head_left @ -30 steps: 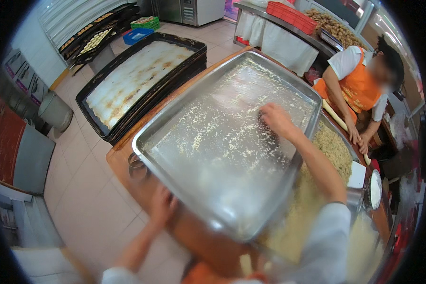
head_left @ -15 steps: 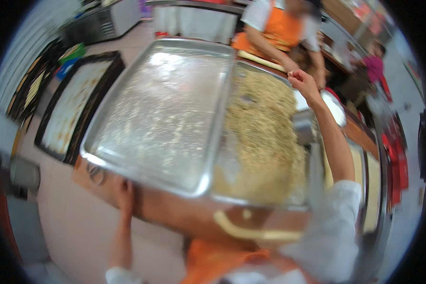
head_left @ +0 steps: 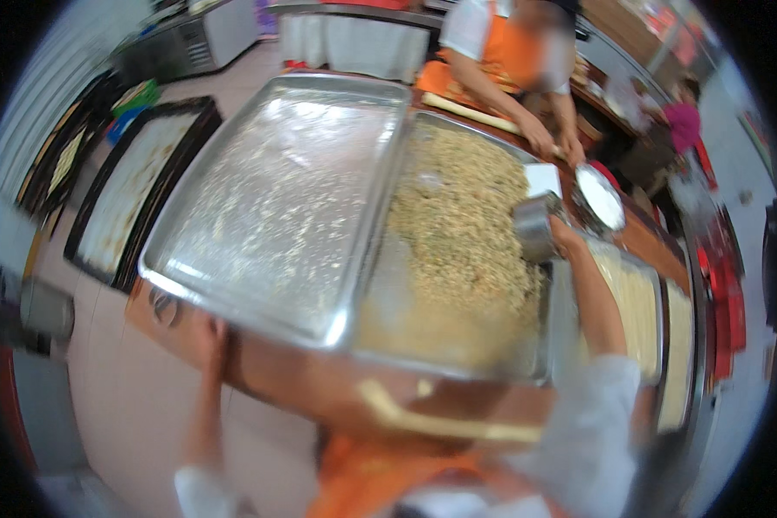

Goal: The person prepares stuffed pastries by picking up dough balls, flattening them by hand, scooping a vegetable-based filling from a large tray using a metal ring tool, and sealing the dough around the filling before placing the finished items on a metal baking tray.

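Note:
My right hand [head_left: 565, 238] is at the right side of a metal cup [head_left: 535, 231], its fingers closed against the cup and partly hidden. The cup stands at the right edge of a metal tray [head_left: 456, 367] spread with crumbly yellow-green filling [head_left: 462, 224]. Blurred, my left hand [head_left: 211, 335] is at the table's front edge, just below the near left part of a large shiny tray [head_left: 272, 203]; its fingers cannot be made out. A long pale dough strip [head_left: 440, 425] and a small dough piece [head_left: 425, 388] lie near the front edge.
Across the table a co-worker's hands [head_left: 552, 142] work by a dough roll [head_left: 470, 114]. A bowl of white contents [head_left: 601, 198] and a white square [head_left: 543, 180] lie beyond the cup. Trays of pale dough sheets [head_left: 634, 302] stand right. A black-rimmed tray [head_left: 138, 186] is at the left.
My right hand has come down from above the far right of the filling, where its fingers were pinched, to the metal cup. The view has shifted slightly; my left hand stays by the table edge.

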`<action>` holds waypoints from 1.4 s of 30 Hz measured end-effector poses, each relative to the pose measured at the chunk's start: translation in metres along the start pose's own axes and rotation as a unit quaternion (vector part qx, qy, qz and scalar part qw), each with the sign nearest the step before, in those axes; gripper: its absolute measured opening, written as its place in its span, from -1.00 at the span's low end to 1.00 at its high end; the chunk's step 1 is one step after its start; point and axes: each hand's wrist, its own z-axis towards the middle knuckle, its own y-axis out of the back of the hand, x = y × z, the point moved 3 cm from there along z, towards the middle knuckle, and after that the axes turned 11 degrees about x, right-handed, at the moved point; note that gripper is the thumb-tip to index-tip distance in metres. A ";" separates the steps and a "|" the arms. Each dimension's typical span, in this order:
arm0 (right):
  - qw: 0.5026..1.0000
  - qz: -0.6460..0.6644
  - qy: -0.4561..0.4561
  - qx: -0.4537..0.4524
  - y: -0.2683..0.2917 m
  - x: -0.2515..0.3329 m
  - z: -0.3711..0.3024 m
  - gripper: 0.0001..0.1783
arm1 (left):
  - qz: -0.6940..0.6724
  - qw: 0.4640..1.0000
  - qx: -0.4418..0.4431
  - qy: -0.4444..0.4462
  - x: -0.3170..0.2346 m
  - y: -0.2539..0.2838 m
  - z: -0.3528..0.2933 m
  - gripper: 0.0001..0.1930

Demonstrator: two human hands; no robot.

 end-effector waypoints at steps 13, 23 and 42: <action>0.984 0.125 0.002 0.129 -0.060 0.053 -0.015 -0.93 | 0.053 0.997 -0.061 0.016 -0.008 0.038 -0.022 -0.87; 0.938 -0.134 0.243 0.206 -0.193 0.278 -0.030 -0.85 | 0.012 0.998 -0.056 -0.003 -0.011 0.027 -0.009 -0.91; 0.928 -0.170 0.182 0.276 -0.395 0.316 0.004 -0.92 | 0.003 0.999 -0.037 0.000 0.001 0.027 -0.008 -0.90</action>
